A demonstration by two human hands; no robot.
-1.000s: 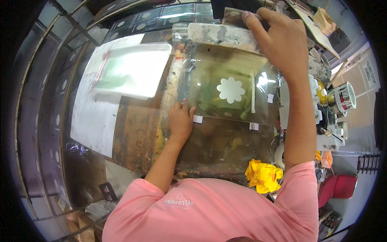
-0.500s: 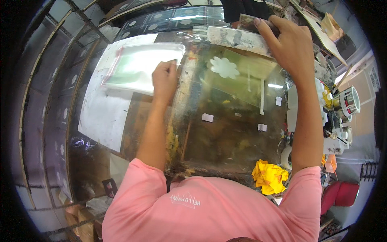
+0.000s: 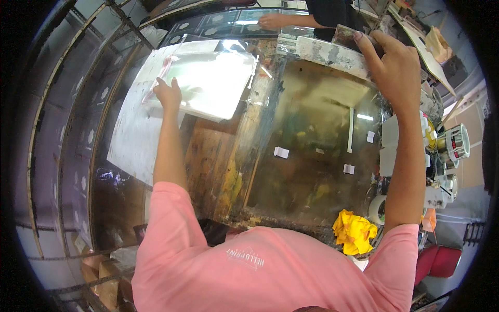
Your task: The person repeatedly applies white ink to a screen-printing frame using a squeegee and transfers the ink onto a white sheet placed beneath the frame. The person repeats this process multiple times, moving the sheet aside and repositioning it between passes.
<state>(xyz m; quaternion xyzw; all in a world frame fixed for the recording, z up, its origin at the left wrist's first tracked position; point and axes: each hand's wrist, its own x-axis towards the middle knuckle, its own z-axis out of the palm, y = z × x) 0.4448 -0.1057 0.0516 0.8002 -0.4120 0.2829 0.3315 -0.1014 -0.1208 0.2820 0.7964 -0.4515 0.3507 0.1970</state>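
Note:
My left hand [image 3: 169, 93] is over the left edge of a stack of clear, shiny plastic sheets [image 3: 218, 86], thumb and forefinger apart. Whether it touches the top sheet I cannot tell. The stack lies partly on large white paper [image 3: 130, 130] at the left. At the far right, my right hand [image 3: 397, 70] is closed around a brown, stained block [image 3: 345, 37] beside a paint-spattered bar [image 3: 325, 54]. The palm hides much of the block. Between my arms lies a dark, glossy panel [image 3: 312, 192] with small white tabs and a white strip [image 3: 350, 130] on it.
A crumpled yellow cloth or paper [image 3: 354, 231] and a tape roll [image 3: 377, 209] lie near my right elbow. Cans [image 3: 454, 143] stand at the right. Racks [image 3: 62, 140] line the left. At the back, another person's arm [image 3: 291, 21] reaches over dark sheets with pale flower shapes.
My left hand has moved left across the plastic stack, and its fingers have spread. The pale flower shape no longer shows on the dark panel. Another person's arm has appeared at the back.

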